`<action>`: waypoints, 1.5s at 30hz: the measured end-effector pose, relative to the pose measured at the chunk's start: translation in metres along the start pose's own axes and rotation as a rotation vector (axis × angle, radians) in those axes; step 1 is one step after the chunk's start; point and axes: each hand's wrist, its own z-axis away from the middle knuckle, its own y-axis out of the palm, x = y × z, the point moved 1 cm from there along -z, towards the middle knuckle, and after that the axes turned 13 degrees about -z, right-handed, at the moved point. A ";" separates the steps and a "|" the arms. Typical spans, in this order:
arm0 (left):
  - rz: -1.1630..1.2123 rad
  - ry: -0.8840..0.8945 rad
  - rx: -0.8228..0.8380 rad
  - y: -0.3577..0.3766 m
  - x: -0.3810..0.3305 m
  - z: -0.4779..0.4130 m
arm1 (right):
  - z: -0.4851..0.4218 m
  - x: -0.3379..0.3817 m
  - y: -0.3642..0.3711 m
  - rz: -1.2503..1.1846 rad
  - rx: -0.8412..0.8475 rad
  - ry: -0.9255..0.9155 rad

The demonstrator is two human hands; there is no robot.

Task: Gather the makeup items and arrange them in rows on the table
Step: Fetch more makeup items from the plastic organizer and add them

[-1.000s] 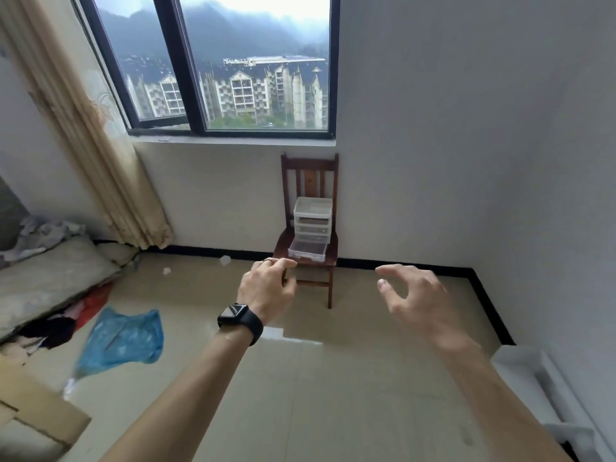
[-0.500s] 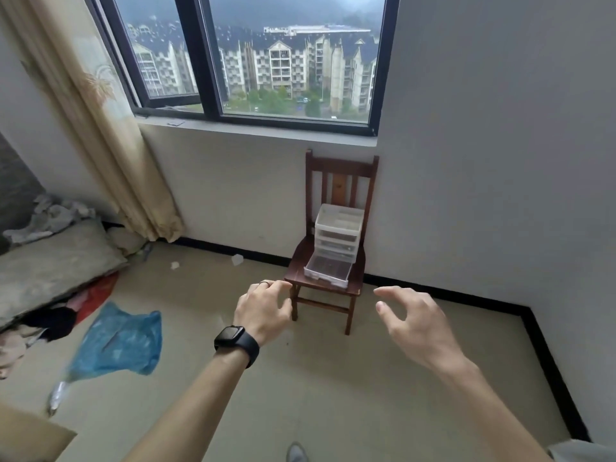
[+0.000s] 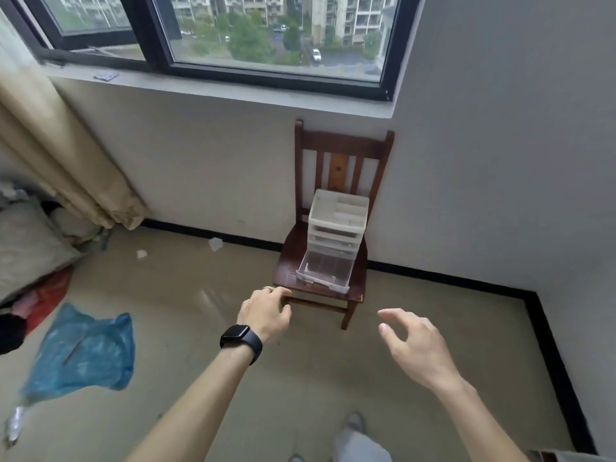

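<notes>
Makeup stuff is too small to make out from here tbh, but the white plastic drawer unit [image 3: 337,225] sits on the seat of a dark wooden chair [image 3: 343,151] that's backed up against the wall under the window [image 3: 276,31]. Bottom drawer [image 3: 325,271] is pulled out toward the front edge of the seat. It has see-through sides and I can't tell what's in it; the top tray has dividers. Both hands are held out in front of the person, apart from each other w/ nothing in either. Left hand [image 3: 266,311] has its fingers loosely curled and lines up w/ the front left corner of the seat in this view, can't tell if it's touching the wood or just in front of it. Ring [image 3: 267,289] on one finger, black watch [image 3: 240,341] on that wrist. Right hand [image 3: 415,341] is spread, fingers a bit bent, thumb out, hovering over the floor [image 3: 186,295] right of the chair's front leg, well apart from the drawers. Other stuff: beige curtain [image 3: 56,155] hanging on the left, blue plastic bag [image 3: 83,351] on the floor, a couple of white scraps [image 3: 215,244] near the black baseboard, a pile of cloth incl. something red [image 3: 50,291] at the left edge, and the person's gray trouser leg [image 3: 360,445] at the bottom.
</notes>
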 end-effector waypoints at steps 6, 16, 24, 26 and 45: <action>-0.048 -0.010 0.142 0.034 0.000 -0.094 | -0.110 -0.027 0.024 0.027 0.121 0.074; -0.105 -0.104 0.361 0.078 -0.001 -0.237 | -0.294 -0.056 0.060 0.055 0.345 0.170; -0.130 -0.029 0.462 0.164 0.000 -0.315 | -0.401 -0.112 0.132 0.055 0.424 0.248; -0.173 0.023 0.492 0.193 0.003 -0.331 | -0.421 -0.131 0.155 0.104 0.459 0.256; -0.187 0.179 0.360 0.351 0.047 -0.388 | -0.506 -0.225 0.295 0.226 0.667 0.401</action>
